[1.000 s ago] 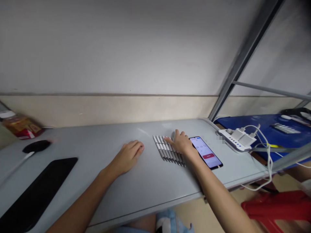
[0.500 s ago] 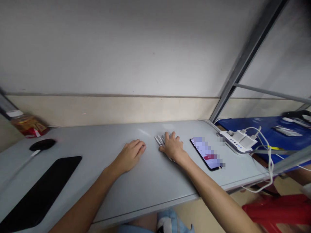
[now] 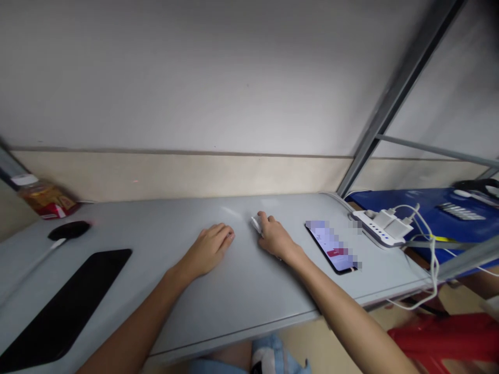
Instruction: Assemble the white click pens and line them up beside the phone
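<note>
My right hand [image 3: 277,238] is closed over some slim silvery sticks [image 3: 256,224] on the grey table. Only their ends stick out past the fingers on the left, and their exact kind is too blurred to tell. The index finger points forward along the top while the thumb lies on the near left side. My left hand [image 3: 210,248] rests palm down on the table to the left, its fingers loosely bent and side by side, with nothing visible in it. A gap of bare tabletop [image 3: 241,270] separates the two hands.
Right of my right hand lies a lit phone [image 3: 331,248], with a power strip [image 3: 380,228] and white cables beyond. At left are a black mat [image 3: 70,306], a round black charger [image 3: 69,230] and a drink bottle [image 3: 47,198]. A red stool [image 3: 448,337] stands lower right.
My right hand's spread fingers have drawn together around the silvery sticks, and the hand has turned a little onto its side. My left hand stays in place.
</note>
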`<state>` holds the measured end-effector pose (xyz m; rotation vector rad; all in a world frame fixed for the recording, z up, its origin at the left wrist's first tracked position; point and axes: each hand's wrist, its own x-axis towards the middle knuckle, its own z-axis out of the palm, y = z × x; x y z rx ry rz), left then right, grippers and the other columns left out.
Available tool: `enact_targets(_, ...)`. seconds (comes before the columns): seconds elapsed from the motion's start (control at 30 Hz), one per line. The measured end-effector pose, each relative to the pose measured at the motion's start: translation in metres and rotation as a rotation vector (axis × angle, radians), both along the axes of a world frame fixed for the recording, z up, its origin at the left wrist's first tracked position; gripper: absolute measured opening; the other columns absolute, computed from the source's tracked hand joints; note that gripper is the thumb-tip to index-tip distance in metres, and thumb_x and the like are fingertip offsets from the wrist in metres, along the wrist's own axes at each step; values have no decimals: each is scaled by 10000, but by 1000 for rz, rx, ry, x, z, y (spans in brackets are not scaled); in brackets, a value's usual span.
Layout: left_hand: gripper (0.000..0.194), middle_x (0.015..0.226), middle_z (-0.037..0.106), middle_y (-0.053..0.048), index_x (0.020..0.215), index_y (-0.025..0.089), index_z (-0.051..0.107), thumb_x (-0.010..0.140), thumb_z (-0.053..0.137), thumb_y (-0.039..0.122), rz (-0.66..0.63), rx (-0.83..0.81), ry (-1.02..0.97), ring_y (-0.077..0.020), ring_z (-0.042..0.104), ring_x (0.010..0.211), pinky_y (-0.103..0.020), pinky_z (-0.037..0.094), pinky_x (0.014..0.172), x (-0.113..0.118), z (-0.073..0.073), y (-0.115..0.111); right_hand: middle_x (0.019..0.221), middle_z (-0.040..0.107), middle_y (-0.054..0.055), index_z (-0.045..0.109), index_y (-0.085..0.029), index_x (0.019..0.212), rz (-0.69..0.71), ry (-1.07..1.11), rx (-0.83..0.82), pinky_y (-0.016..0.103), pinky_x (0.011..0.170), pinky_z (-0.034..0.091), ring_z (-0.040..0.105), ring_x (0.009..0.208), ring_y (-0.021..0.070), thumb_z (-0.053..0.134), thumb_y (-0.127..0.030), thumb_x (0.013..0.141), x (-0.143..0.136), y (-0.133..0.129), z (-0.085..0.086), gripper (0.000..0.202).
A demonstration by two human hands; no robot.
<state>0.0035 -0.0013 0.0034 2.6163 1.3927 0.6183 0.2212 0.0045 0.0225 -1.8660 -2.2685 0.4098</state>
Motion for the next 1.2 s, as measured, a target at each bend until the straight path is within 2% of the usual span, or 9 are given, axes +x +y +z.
enact_targets(0.23,351,969,626,-32,951,215,595,995,283,368,-4,6,-24,-184,567,898,-339,414,826,-1,-3,1,976,651,105,375,-195,1317,51,93,-52,247,601,366,625,813,228,584,-118,675,4,2,-2,679)
enact_targets(0.37,346,957,622,-34,939,212,582,996,276,363,-15,13,-23,-191,568,914,-342,418,821,-1,-2,1,852,655,86,552,-166,1030,34,126,-58,240,536,333,593,701,203,589,-155,653,6,2,-1,380)
enact_targets(0.5,337,926,619,-31,923,215,580,994,287,364,-16,13,-39,-193,567,890,-344,418,805,0,0,1,728,604,14,539,-179,797,116,361,9,216,525,326,536,639,150,536,-130,639,13,5,0,166)
enact_targets(0.67,323,931,616,-34,925,210,595,989,313,356,-36,0,-85,-185,573,878,-336,433,824,2,1,1,729,554,-30,510,-197,857,195,821,2,216,541,389,508,608,119,524,-155,680,7,9,8,182)
enact_targets(0.77,313,945,617,-43,948,208,599,985,328,362,-59,-2,-128,-191,575,907,-341,445,845,3,-1,1,683,512,-53,469,-207,840,247,1064,-22,230,542,413,478,562,103,625,-224,703,-7,11,16,208)
enact_targets(0.87,289,975,618,-53,1027,204,587,974,370,388,-50,-21,-190,-197,580,926,-360,459,867,4,-4,1,666,504,-63,437,-213,845,178,1251,24,233,508,409,461,532,97,738,-293,654,-24,13,21,365)
enact_targets(0.97,319,1093,613,-72,1149,208,546,922,493,426,-36,-54,-279,-217,576,1016,-383,463,915,6,-4,-3,694,530,-45,448,-208,862,142,1343,129,243,549,448,500,578,106,752,-305,664,-41,16,19,376)
enact_targets(1.07,469,1305,541,-88,1288,235,447,875,577,416,-54,-105,-403,-240,527,1168,-406,439,994,10,1,-7,734,550,-23,453,-215,857,189,1365,208,265,606,488,533,627,122,713,-333,722,-55,16,13,315)
enact_targets(1.2,535,1428,453,-89,1399,272,303,913,513,340,-88,-229,-620,-235,458,1291,-422,397,1072,12,9,-9,808,573,-8,486,-222,971,215,1333,340,277,703,505,566,722,139,683,-312,752,-65,10,1,308)
